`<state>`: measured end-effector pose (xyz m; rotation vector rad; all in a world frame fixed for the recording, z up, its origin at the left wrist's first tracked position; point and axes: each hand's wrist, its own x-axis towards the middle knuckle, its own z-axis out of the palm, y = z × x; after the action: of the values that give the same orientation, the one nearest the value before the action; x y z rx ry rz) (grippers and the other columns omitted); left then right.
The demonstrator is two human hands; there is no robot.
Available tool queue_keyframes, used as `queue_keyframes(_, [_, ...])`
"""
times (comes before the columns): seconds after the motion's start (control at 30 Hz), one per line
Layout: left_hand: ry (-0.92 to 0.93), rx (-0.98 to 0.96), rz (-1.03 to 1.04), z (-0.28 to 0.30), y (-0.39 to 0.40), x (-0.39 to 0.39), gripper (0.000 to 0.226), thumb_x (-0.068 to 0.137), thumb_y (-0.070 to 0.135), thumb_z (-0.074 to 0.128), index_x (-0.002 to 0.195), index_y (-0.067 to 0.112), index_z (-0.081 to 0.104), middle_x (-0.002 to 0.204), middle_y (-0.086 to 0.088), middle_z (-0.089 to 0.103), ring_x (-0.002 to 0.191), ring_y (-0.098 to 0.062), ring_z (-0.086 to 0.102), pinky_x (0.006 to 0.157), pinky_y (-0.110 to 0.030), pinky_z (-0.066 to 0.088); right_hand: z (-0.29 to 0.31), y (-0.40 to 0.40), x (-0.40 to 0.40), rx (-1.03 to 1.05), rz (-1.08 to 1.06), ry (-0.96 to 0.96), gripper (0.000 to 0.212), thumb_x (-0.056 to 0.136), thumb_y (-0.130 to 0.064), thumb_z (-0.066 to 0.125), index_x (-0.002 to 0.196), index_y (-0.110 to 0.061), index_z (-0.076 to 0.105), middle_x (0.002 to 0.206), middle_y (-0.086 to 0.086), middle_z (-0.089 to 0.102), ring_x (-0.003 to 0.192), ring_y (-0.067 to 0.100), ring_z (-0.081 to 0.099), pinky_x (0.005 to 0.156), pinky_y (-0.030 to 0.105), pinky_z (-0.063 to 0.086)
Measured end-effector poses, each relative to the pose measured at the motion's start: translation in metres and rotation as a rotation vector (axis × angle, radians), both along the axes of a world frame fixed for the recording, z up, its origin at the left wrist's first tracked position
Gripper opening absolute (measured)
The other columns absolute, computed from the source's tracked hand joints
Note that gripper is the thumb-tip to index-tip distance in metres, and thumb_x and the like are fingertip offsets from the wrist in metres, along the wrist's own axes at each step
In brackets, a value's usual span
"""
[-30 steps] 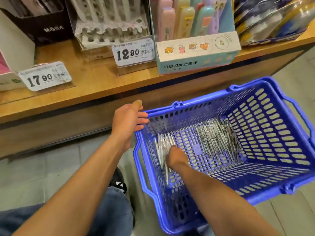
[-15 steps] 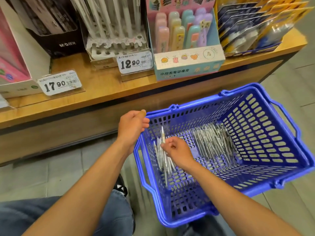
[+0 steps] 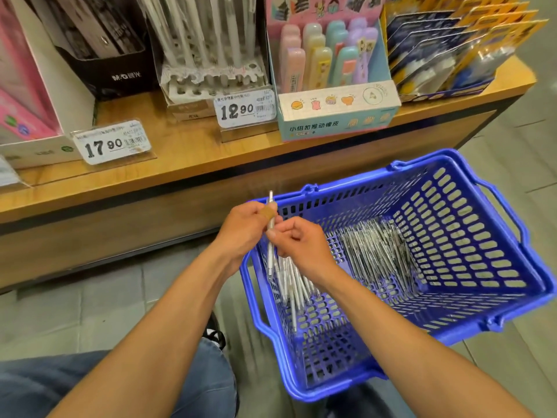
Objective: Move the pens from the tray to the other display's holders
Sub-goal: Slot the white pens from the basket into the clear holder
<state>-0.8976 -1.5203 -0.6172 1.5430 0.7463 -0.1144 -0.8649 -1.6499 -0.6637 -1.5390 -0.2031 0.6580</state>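
One pen is pinched upright by both hands, left hand and right hand; a loosened grip could drop it into the basket.

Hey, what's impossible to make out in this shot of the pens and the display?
- Head view: how many pens the right hand holds; the hand covers their tops.
- Loose pile in the basket: count lost to blur.
- White display: top cut off; free holder slots unclear.
- Small print on the 12.90 tag: too small.
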Motion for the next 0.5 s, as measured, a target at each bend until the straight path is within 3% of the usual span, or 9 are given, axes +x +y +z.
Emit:
queue_keyframes(0.1, [0.022,-0.065,0.135,-0.002,0.001,0.004,0.028,0.104,0.033,0.048,0.092,0.011,0.06,0.084,-0.002,0.074,0.07,-0.013,0.065,0.064,-0.021,0.05,-0.03,-0.014,0.015,-0.096,-0.055,0.028,0.014,0.088,-0.028,0.068,0.083,-0.015,0.066,0.074,0.001,0.071,0.059,0.011,0.061,0.058,0.024,0.049])
queue_keyframes(0.2, [0.027,-0.108,0.214,-0.004,0.004,0.005,0.027,0.105,0.035,0.047,0.093,0.013,0.059,0.071,0.002,0.072,0.061,-0.01,0.063,0.062,-0.022,0.048,-0.083,-0.029,0.028,-0.489,-0.029,0.068,0.015,0.093,-0.019,0.063,0.092,-0.004,0.065,0.097,0.015,0.069,0.087,0.028,0.066,0.077,0.044,0.053])
queue_keyframes(0.27, [0.024,-0.115,0.216,-0.006,0.005,0.005,0.027,0.104,0.035,0.048,0.094,0.013,0.06,0.065,0.005,0.071,0.058,-0.007,0.063,0.063,-0.023,0.048,-0.114,-0.038,0.026,-0.756,0.131,0.125,0.02,0.094,-0.018,0.061,0.105,0.0,0.06,0.113,0.016,0.063,0.102,0.033,0.061,0.09,0.041,0.051])
queue_keyframes(0.4, [0.025,-0.122,0.233,-0.009,0.006,0.004,0.027,0.104,0.035,0.048,0.096,0.012,0.061,0.065,0.006,0.07,0.061,-0.008,0.065,0.062,-0.021,0.05,-0.138,-0.045,0.008,-1.086,0.432,0.045,0.034,0.097,-0.025,0.056,0.122,-0.002,0.052,0.11,0.015,0.061,0.084,0.026,0.056,0.072,0.036,0.051])
queue_keyframes(0.5, [0.029,-0.116,0.243,-0.009,0.005,0.004,0.028,0.104,0.035,0.048,0.096,0.013,0.061,0.068,0.004,0.07,0.064,-0.009,0.066,0.065,-0.022,0.05,-0.145,-0.035,-0.002,-1.148,0.49,-0.012,0.034,0.098,-0.028,0.054,0.121,-0.003,0.051,0.114,0.014,0.061,0.094,0.027,0.059,0.071,0.033,0.045])
